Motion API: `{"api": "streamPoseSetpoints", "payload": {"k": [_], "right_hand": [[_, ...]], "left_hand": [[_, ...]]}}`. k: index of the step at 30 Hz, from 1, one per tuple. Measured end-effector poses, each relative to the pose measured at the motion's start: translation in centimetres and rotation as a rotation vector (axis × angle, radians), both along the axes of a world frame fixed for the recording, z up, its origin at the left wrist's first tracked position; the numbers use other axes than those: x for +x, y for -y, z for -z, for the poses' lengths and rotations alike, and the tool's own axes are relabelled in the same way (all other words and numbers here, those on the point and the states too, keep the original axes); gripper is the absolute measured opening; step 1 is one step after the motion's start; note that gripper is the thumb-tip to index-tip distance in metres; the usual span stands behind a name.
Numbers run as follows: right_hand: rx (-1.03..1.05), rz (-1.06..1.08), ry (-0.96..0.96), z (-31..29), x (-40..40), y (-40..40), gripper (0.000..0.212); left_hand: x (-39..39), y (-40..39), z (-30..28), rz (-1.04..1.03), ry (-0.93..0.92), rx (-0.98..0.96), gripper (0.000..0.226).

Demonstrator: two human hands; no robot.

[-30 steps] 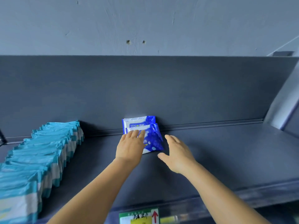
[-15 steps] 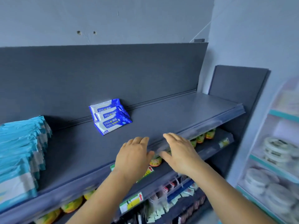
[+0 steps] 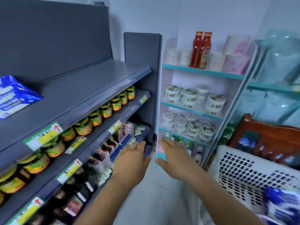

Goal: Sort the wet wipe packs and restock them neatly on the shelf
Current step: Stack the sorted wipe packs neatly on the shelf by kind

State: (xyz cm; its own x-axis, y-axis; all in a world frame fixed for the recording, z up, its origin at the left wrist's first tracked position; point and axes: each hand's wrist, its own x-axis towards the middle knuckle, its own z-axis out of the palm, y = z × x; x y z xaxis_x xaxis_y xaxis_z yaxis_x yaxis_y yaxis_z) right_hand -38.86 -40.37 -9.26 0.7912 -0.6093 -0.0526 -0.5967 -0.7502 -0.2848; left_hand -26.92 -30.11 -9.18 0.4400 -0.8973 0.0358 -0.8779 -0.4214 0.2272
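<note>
Left hand [image 3: 131, 161] and right hand [image 3: 176, 159] spread, flat, holding nothing, in mid-air. Blue-and-white plastic wet wipe packs [image 3: 13, 96] lie on the grey metal shelf [image 3: 84, 88].

The blue wet wipe pack [image 3: 13, 98] lying on the top grey shelf [image 3: 78, 95] at nine o'clock carries a white panel with "75%" printed in blue, followed by a small shield mark and blurred characters that cannot be made out. Along the shelf's front rail at eight o'clock sits a green, yellow and white price tag [image 3: 43, 135] with a red arrow pointing up; its dark handwritten characters are too smeared to read. Similar arrow tags [image 3: 69, 170] on the lower rails at seven o'clock are illegible too. Labels on the jars [image 3: 95, 118], the red bottles [image 3: 201, 49] at one o'clock and the white tubs [image 3: 190, 95] are all too blurred to read
</note>
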Motion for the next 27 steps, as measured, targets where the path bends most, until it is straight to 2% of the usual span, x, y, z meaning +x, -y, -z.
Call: {"api": "streamPoseSetpoints", "payload": {"k": [8,13,20,27], "right_hand": [[0.085,0.324,-0.067,4.2,-13.2,2.1,0.065],[0.141,0.486,-0.086,6.0,-21.7,4.0,0.065],[0.238,0.602,-0.108,9.7,-32.4,9.1,0.067],[0.35,0.659,-0.091,14.4,-41.9,16.1,0.063]], "left_hand": [[-11.3,5.0,2.9,0.266,-0.058,0.06,0.059],[-18.9,8.5,4.1,0.388,-0.099,0.098,0.052],[-29.3,14.8,8.1,0.468,-0.152,0.171,0.046],[-39.0,23.0,13.0,0.508,-0.167,0.294,0.058]]}}
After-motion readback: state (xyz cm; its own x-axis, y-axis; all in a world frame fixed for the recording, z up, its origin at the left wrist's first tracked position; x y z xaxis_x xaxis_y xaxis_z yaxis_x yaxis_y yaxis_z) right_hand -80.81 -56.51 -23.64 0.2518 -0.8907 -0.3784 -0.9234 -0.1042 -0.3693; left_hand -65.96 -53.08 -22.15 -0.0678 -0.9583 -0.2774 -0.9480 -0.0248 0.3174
